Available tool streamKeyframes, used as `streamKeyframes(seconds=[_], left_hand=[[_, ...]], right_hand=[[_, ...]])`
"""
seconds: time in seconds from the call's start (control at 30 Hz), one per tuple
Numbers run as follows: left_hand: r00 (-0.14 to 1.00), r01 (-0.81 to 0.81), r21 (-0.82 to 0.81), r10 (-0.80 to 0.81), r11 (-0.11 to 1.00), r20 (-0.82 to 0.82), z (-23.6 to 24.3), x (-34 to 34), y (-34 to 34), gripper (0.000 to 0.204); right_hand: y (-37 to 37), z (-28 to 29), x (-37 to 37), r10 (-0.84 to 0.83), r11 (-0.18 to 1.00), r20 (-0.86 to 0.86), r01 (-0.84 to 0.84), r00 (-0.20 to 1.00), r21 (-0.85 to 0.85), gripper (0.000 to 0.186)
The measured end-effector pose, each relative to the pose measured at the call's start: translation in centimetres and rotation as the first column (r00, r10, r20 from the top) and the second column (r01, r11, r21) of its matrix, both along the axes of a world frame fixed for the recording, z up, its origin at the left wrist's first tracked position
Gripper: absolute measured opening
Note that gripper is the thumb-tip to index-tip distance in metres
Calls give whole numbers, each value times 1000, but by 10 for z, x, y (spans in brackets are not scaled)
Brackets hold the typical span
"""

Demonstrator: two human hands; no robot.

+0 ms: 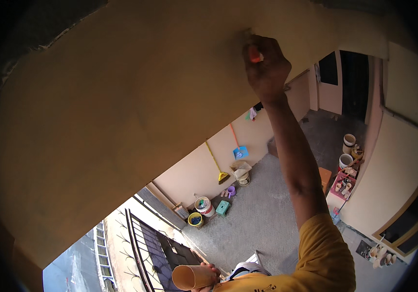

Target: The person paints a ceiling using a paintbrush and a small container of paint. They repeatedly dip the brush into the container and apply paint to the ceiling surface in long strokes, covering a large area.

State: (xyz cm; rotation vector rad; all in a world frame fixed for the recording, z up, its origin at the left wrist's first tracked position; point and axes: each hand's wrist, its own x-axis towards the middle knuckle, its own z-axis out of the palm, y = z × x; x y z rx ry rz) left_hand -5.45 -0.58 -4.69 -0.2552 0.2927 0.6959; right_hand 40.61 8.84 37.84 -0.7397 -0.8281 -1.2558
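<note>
My right hand (268, 68) is raised overhead, closed around a paintbrush (254, 53) with an orange-red handle. Its head is dark and blurred against the broad tan overhead surface (121, 102), so the bristles cannot be made out. Low in the picture, my left hand (212, 276) grips a tan cylindrical container (187, 278) by its side. The container's open mouth tips toward the left, and how much is inside cannot be told. My right arm wears a mustard-yellow sleeve.
Far below lies a grey floor (267, 209). Along the wall stand buckets (204, 207), a green stool (223, 208), a yellow broom (223, 177) and a blue dustpan (240, 153). More buckets (345, 161) stand at right. A dark metal gate (158, 250) is lower left.
</note>
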Motion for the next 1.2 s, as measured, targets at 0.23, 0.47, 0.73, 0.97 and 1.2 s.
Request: streamKeyframes(seconds=[0.23, 0.47, 0.73, 0.97, 1.2], left_hand=[[999, -32, 7, 33, 999, -23, -5, -1, -2, 41], [993, -61, 76, 68, 995, -97, 2, 11, 7, 43], [969, -157, 115, 175, 981, -177, 9, 8, 6, 45], [949, -206, 174, 240, 963, -205, 17, -3, 10, 47], [983, -183, 94, 184, 979, 2, 23, -3, 9, 56]], right_hand=[[-51, -74, -163, 335, 942, 526, -279, 782, -185, 13], [-19, 15, -11, 167, 975, 31, -170, 985, 143, 19], [-46, -53, -159, 316, 944, 522, -205, 792, -260, 19], [-99, -172, -186, 906, 364, -231, -932, 355, -8, 19], [-113, -255, -189, 648, -142, -534, -774, -543, 617, 23]])
